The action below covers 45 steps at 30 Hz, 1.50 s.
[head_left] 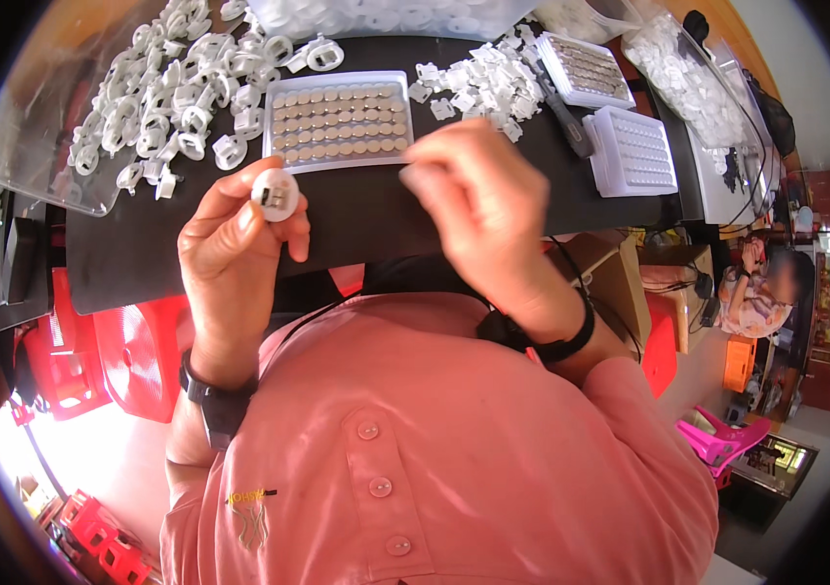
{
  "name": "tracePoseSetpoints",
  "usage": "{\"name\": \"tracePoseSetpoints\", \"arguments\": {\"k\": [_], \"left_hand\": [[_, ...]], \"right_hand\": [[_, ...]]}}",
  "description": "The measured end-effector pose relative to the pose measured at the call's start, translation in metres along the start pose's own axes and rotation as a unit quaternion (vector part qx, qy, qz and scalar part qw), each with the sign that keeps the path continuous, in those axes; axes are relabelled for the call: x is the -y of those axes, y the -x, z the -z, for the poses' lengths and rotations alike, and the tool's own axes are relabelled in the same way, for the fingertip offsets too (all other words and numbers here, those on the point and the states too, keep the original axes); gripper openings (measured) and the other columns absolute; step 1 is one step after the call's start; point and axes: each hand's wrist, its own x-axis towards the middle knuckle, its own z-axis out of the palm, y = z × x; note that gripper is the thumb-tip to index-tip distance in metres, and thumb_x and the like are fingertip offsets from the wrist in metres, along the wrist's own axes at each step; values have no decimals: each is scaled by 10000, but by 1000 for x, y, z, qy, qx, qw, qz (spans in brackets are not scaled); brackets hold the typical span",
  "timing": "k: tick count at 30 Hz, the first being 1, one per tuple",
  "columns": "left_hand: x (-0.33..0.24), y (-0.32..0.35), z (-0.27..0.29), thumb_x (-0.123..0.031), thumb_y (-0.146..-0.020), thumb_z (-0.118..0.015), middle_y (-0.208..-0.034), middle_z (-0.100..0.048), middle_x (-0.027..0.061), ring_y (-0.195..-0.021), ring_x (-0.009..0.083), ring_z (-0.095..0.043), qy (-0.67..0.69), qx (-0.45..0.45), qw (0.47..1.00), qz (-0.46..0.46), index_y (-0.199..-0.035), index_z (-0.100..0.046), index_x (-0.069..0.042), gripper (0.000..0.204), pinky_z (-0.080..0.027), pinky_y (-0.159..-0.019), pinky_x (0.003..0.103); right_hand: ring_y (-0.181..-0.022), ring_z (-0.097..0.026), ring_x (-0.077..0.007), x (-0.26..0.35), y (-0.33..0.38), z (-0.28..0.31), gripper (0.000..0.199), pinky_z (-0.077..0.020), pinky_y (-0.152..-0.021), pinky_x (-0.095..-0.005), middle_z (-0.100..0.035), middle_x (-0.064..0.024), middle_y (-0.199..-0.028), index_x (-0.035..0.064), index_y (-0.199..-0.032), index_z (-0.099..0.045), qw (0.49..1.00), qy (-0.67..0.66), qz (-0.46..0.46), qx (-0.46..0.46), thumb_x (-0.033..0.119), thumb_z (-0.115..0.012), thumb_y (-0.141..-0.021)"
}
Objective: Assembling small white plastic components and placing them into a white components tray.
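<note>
Head view showed the left hand (235,255) pinching a round white holder (276,194) upright at its fingertips, just left of the right hand (478,210), whose closed fingertips' contents could not be told, near the cell tray (339,122).

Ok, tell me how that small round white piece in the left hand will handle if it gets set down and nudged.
The round white piece is pinched by just the left hand fingertips, so it is probably light. It looks like moulded plastic, likely stiff. Its disc shape suggests it may roll if set on edge on the black mat.
</note>
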Motion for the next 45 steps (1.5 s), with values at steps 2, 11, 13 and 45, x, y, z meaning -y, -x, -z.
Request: {"name": "tracePoseSetpoints", "arguments": {"k": [2,11,13,45], "left_hand": [[-2,1,0,-206,-898,-683,-915,-661,190,-779,248,-636,33,-3,999,12,-1239,-618,76,447,-495,-596,334],[-3,-6,6,-276,-873,-696,-935,-614,203,-778,266,-599,35,2,999,29,-1233,-585,69,510,-469,-556,325],[-2,-8,8,-270,-873,-700,-922,-607,199,-778,264,-595,48,10,998,34,-1235,-584,66,508,-470,-556,322],[-3,-9,15,-270,-892,-700,-909,-621,212,-758,272,-598,97,37,994,37,-1243,-589,59,494,-474,-569,323]], "right_hand": [[-763,-590,-292,-23,3,30,170,-467,-664,-414,-580,-74,-840,94,-920,-656,980,197,-11,-24,48,-739,-779],[-898,-589,-269,-49,29,56,218,-423,-766,-405,-584,-35,-901,111,-943,-694,943,333,4,3,38,-754,-746],[-878,-611,-255,-51,28,57,245,-430,-743,-397,-609,-27,-878,110,-908,-684,959,283,1,-37,-34,-730,-714],[-845,-600,-243,-47,10,74,152,-412,-724,-387,-601,-30,-844,93,-922,-667,970,195,63,131,62,-737,-790]]}}
